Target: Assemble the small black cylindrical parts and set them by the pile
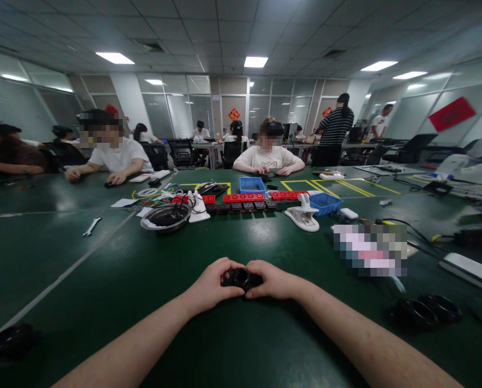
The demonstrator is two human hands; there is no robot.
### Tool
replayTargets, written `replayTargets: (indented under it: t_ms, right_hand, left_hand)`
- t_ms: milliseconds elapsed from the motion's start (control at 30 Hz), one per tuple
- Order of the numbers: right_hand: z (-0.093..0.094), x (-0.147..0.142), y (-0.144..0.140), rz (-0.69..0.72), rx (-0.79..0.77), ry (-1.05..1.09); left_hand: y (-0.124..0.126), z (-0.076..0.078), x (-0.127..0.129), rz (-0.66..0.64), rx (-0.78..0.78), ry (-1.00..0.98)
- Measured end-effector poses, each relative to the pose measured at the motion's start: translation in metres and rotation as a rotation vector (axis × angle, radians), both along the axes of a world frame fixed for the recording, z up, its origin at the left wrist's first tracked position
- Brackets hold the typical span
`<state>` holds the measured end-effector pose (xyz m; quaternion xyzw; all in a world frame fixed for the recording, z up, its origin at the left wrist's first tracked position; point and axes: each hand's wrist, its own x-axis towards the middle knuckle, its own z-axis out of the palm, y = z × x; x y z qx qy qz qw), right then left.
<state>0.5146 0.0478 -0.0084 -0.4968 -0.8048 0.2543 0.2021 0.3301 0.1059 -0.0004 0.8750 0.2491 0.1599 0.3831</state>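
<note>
The left hand [210,283] and right hand [275,280] are both holding a small black round part [241,278] tight in curled fingers over the green worktop [103,269].

Both hands meet at the near middle of the table [103,258]: the left hand [210,283] and the right hand [275,281] hold a small round part [241,277] between them. Behind them, further on the table, a metal bowl [165,217] stands to the left and a tape dispenser [303,215] to the right, with a row of power strips [244,205] between and behind them. A wrench [91,227] lies left of the bowl. Two rings [424,311] lie near the right edge.
</note>
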Motion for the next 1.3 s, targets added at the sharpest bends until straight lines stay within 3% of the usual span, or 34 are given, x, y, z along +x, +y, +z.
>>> replayTargets:
  t_ms: [400,533,733,867,1033,1167,1300]
  right_hand:
    - [-0.002,-0.002,0.001,-0.071,-0.016,-0.001]
    - [-0.010,-0.008,0.000,-0.227,-0.032,-0.019]
    - [-0.018,-0.029,-0.003,-0.531,0.093,-0.217]
    - [-0.016,-0.039,-0.006,-0.623,0.152,-0.338]
    - [-0.015,-0.035,-0.009,-0.544,0.186,-0.293]
    - [-0.008,-0.020,-0.007,-0.259,0.115,-0.104]
    - [-0.003,-0.004,-0.002,-0.056,0.022,-0.040]
  left_hand:
    - [-0.002,0.001,0.002,0.036,0.030,0.021]
    - [-0.009,0.004,0.004,0.119,0.075,0.048]
    - [-0.016,0.003,0.010,0.263,0.149,0.066]
    - [-0.018,0.000,0.014,0.340,0.242,0.086]
    - [-0.016,0.000,0.012,0.295,0.235,0.052]
    - [-0.007,0.002,0.005,0.098,0.110,0.017]
    - [-0.002,0.001,0.001,0.029,0.068,0.015]
